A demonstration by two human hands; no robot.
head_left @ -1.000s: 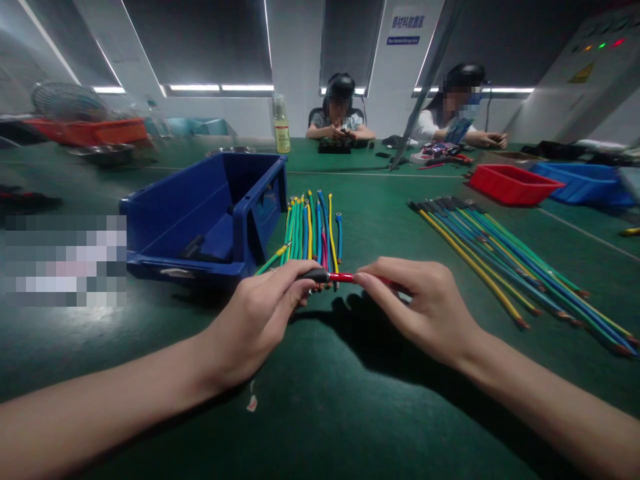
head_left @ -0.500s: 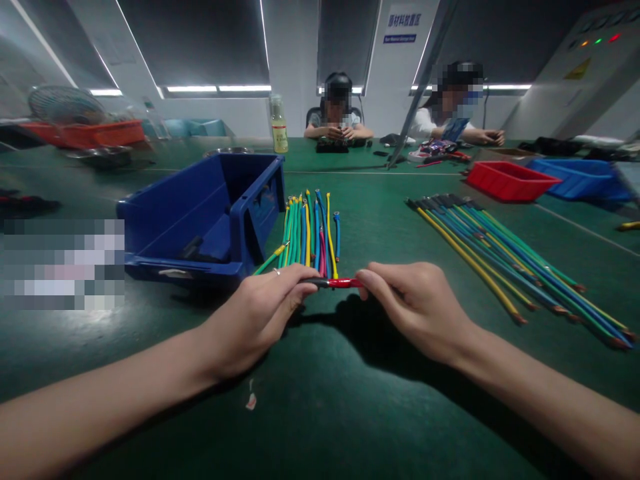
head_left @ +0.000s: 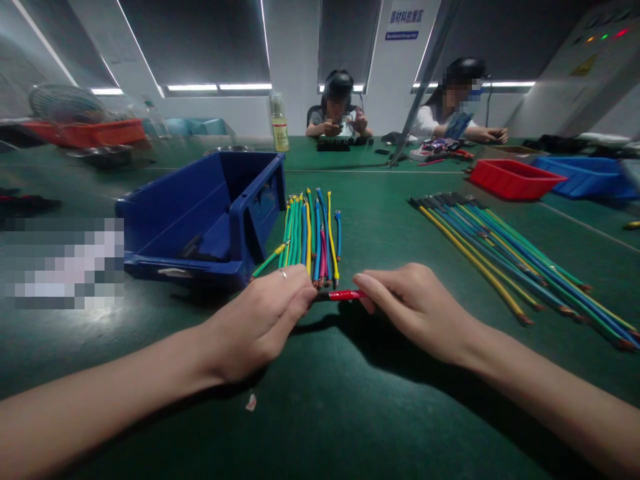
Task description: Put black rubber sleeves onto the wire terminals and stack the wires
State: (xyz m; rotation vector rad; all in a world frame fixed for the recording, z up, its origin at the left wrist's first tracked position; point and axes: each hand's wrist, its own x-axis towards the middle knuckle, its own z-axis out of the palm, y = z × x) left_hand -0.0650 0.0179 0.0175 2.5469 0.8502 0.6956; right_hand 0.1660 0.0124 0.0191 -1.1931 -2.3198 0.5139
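Note:
My left hand [head_left: 270, 307], a ring on one finger, is closed round the black part of a short cable [head_left: 324, 297]. A glossy red wrap [head_left: 343, 295] covers the cable's other end; whether it is tape or a sleeve I cannot tell. My right hand [head_left: 410, 303] pinches that red end between thumb and fingers. The cable is held level, just above the table. Right behind my left hand lies a row of short green, yellow, blue and pink cables [head_left: 310, 230] with metal ends. Fingers hide part of the held cable.
A dark blue bin [head_left: 175, 217] stands left, with a black item inside. Longer cables [head_left: 500, 253] lie fanned out at right. Beyond them are a red tray [head_left: 517, 180] and a blue tray [head_left: 583, 177]. A bottle [head_left: 280, 123] stands at the back. Two people sit across the table.
Both hands and the cable have come slightly lower and nearer to me, baring the near ends of the short cables. Across the table, one person's hands have moved apart.

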